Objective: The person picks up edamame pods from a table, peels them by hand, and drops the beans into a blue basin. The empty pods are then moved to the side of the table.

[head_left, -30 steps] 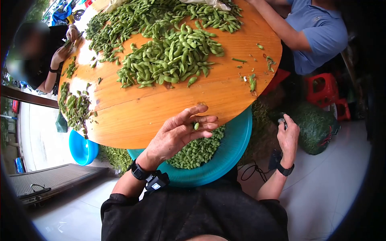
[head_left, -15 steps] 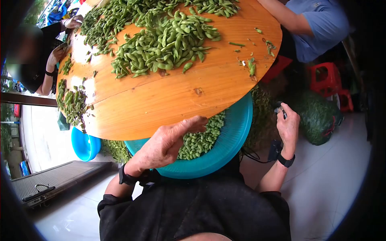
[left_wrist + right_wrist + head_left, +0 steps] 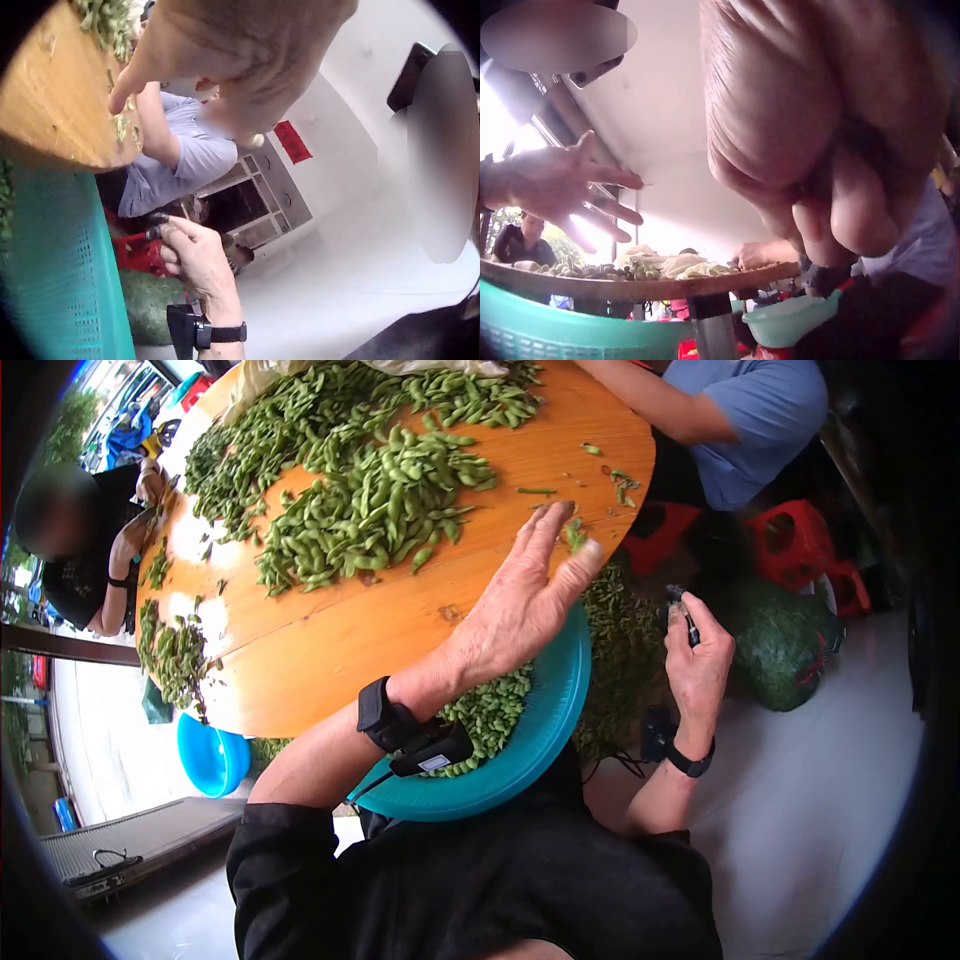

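Note:
My left hand (image 3: 515,610) reaches over the table edge, above a teal perforated basket (image 3: 560,710). In the right wrist view its fingers are spread, with nothing between them. Shelled green beans (image 3: 490,725) fill the basket's bottom, partly hidden by my left forearm. A heap of green soybean pods (image 3: 370,520) lies beyond on the wooden table (image 3: 350,650). Right of the basket, my right hand (image 3: 700,665) is raised with fingers curled. It grips a small dark object (image 3: 157,219) with a shiny part, whose kind I cannot tell.
One person in blue (image 3: 750,430) sits at the table's right, another in black (image 3: 80,580) at its left. Red stools (image 3: 790,535) and a full green net bag (image 3: 770,650) stand at right. A blue basin (image 3: 213,760) is on the floor at left.
My left hand has turned from palm-up with a bean at its fingers to fingers extended, moving up and right over the table edge. My right hand still grips the dark object.

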The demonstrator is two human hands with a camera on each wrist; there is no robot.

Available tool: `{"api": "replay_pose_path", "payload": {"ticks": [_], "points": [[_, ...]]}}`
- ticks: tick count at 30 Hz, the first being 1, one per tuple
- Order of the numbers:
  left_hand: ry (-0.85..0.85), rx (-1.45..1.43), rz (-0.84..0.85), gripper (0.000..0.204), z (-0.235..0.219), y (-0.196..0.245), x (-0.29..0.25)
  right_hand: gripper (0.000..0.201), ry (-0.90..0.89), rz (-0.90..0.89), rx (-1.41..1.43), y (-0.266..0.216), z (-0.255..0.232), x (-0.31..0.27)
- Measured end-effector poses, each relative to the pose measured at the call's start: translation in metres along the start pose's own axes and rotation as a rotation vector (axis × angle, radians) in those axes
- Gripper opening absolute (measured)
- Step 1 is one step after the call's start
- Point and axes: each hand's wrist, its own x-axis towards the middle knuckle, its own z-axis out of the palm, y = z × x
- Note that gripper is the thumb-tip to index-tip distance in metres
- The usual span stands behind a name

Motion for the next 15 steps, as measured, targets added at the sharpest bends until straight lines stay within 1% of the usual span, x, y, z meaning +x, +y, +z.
{"api": "replay_pose_path", "payload": {"ticks": [1, 2, 3, 4, 5, 6, 8, 9, 10, 12, 13, 14, 15], "points": [[-0.058, -0.274, -0.124, 0.08, 0.0, 0.018, -0.001, 0.019, 0.005, 0.06, 0.192, -0.009, 0.001, -0.001], [-0.063, -0.272, -0.119, 0.08, 0.005, 0.014, 0.003, 0.02, 0.009, 0.118, 0.385, -0.021, 0.002, -0.001], [-0.031, -0.479, -0.135, 0.078, 0.014, 0.006, 0.007, 0.021, -0.026, 0.179, 0.662, -0.038, 0.001, -0.002], [0.002, -0.685, -0.151, 0.075, 0.022, -0.003, 0.011, 0.022, -0.005, 0.113, 0.862, -0.049, 0.008, -0.002], [-0.035, -0.819, -0.177, 0.071, 0.027, -0.005, 0.013, 0.021, -0.071, 0.144, 0.982, -0.059, 0.011, 0.001], [-0.039, -0.817, -0.171, 0.071, 0.028, -0.007, 0.012, 0.021, -0.138, 0.174, 1.099, -0.067, 0.015, 0.005], [-0.054, -0.904, -0.224, 0.072, 0.029, 0.0, 0.011, 0.022, 0.056, -0.073, 0.675, -0.048, 0.062, 0.03], [-0.057, -0.952, -0.254, 0.073, 0.03, 0.003, 0.008, 0.022, 0.059, 0.041, 0.53, -0.037, 0.064, 0.038], [-0.054, -1.001, -0.282, 0.073, 0.029, 0.007, 0.006, 0.022, 0.059, 0.138, 0.664, -0.012, 0.076, 0.047], [-0.055, -1.089, -0.343, 0.074, 0.022, 0.014, 0.005, 0.022, 0.004, 0.295, 0.812, 0.008, 0.069, 0.053], [-0.062, -1.086, -0.338, 0.079, 0.013, 0.018, 0.008, 0.021, 0.023, 0.325, 0.867, 0.009, 0.064, 0.054], [-0.059, -1.088, -0.336, 0.079, 0.007, 0.018, 0.01, 0.02, -0.001, 0.359, 0.918, 0.013, 0.059, 0.055], [-0.086, -1.081, -0.298, 0.081, 0.001, 0.016, 0.011, 0.019, -0.013, 0.378, 0.897, 0.016, 0.056, 0.055]]}}
